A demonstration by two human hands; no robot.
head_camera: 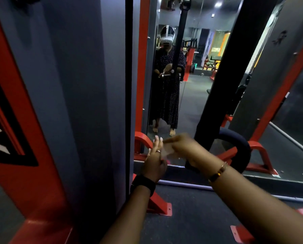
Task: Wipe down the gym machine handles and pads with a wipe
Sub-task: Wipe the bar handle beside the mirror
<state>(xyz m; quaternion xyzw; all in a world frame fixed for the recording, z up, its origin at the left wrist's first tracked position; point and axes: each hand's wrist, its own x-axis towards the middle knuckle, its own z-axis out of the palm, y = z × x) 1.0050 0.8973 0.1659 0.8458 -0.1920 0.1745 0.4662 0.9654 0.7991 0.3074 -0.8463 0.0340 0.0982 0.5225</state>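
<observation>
Head view, near to far. Two bare forearms reach forward over the dark floor (pixel 191 208). The left wrist carries a black band (pixel 143 184), the right a gold bracelet (pixel 218 172).

The left hand (pixel 155 156) is held upright with its fingers straight and close together, nails uppermost, a ring (pixel 158 151) on one finger. The fingers lie flat against the left end of the wipe (pixel 168 150) without closing round it.

The right hand (pixel 181 145) is motion-blurred. Its fingers curl over the right end of the wipe and grip it from above.

The wipe is a pale, blurred patch stretched between the two hands, at the centre of the view and just left of the handle (pixel 242 147). Whether it touches the handle cannot be told.

The handle is a black padded curve that passes behind the right wrist, below a black bar (pixel 226 81) rising diagonally to the upper right.

A grey column (pixel 68 103) with red trim fills the left. A red foot (pixel 162 206) of the frame sits bolted to the floor beneath the left wrist.

Behind the hands stands a mirror (pixel 196 106). Its reflection (pixel 166 88) shows the person in a dark patterned dress and white headset, with both hands at a chrome bar.
</observation>
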